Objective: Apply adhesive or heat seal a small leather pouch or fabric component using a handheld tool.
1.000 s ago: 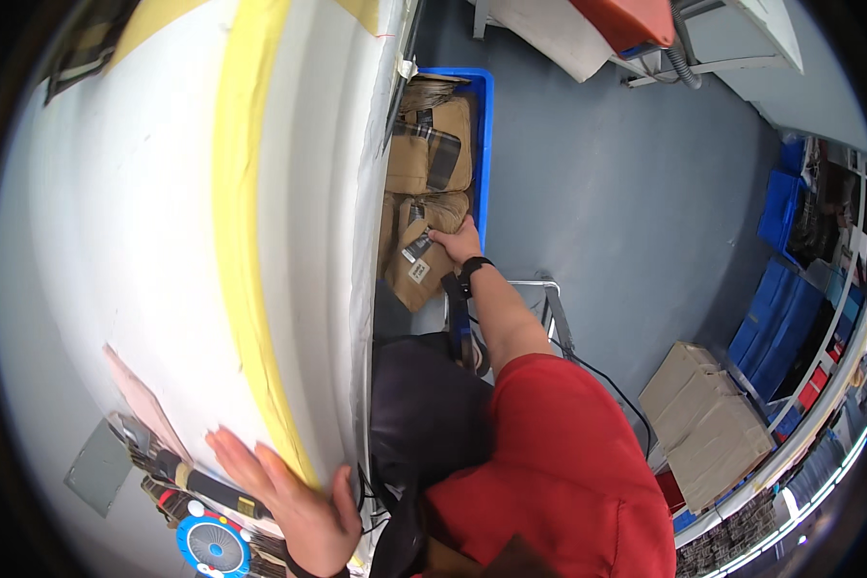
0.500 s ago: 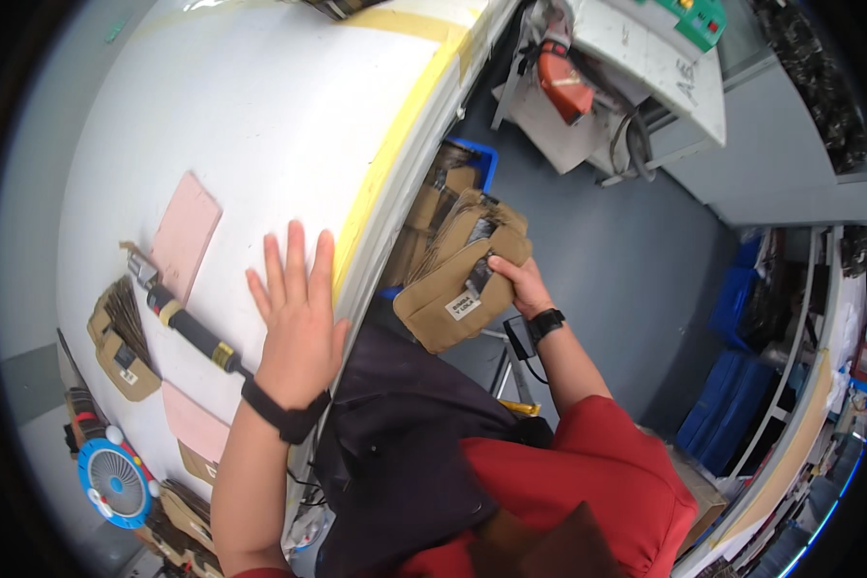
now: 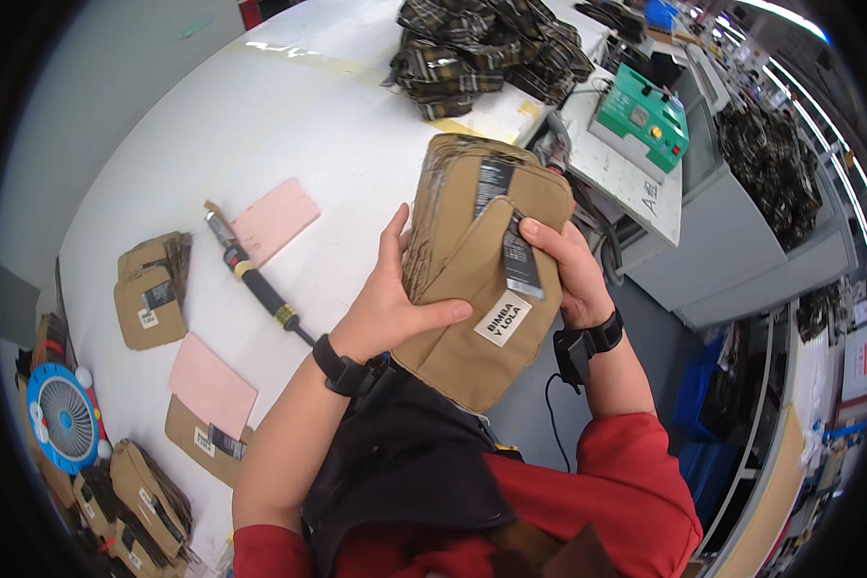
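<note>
A thick stack of tan fabric pieces, with white labels and dark tags, is held up in front of me. My right hand grips its right edge, thumb on top. My left hand clasps the left side, its thumb lying across the top piece. Left of it, on the white table, lie a black corded handheld tool with a metal tip and a pink sheet. A smaller tan stack sits farther left. Another pink sheet partly covers a tan piece.
Crumpled plaid fabric is heaped at the table's far end. Beyond it, a green machine box stands on a white side table. At the lower left are a blue fan and more tan stacks.
My right hand has raised the tan stack from beside the table edge to in front of me. My left hand has left the tabletop and taken hold of it. The view has shifted.
</note>
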A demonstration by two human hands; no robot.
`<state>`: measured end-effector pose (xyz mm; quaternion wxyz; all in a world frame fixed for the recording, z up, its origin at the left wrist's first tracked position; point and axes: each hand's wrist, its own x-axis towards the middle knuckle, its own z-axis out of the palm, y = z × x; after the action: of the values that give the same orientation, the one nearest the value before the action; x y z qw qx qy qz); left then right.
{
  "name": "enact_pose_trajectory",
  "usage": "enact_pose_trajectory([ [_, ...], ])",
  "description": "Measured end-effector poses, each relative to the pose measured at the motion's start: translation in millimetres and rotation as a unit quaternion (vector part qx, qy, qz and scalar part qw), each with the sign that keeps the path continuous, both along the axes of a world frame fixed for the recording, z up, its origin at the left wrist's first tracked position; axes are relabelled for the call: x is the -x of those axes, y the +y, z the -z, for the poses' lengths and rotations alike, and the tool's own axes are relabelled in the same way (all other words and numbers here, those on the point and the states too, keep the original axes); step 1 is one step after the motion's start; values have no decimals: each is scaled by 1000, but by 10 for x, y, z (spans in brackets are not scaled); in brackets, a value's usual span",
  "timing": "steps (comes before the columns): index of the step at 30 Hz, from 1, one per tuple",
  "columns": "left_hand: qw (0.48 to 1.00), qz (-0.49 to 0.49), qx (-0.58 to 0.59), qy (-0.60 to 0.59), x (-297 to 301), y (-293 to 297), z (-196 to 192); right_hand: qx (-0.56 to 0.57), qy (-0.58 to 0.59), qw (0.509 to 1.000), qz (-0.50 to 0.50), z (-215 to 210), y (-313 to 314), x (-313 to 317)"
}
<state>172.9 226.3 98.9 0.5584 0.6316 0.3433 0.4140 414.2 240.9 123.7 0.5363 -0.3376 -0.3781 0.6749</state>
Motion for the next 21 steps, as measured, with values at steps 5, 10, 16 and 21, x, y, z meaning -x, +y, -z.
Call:
enact_pose_trajectory([
  [5, 967, -66, 142, -201, 243, -160, -37, 5, -59, 993, -102, -236, 194, 431],
  [10, 943, -121, 181, -252, 506, -396, -183, 70, -55, 984, -156, -387, 204, 771],
  [16, 944, -66, 168, -275, 780, -754, -200, 91, 54, 978, -179, -189, -136, 667],
  [21, 944, 87, 194, -254, 1044, -1203, -100, 260, 199, 902, -280, 219, -175, 676],
])
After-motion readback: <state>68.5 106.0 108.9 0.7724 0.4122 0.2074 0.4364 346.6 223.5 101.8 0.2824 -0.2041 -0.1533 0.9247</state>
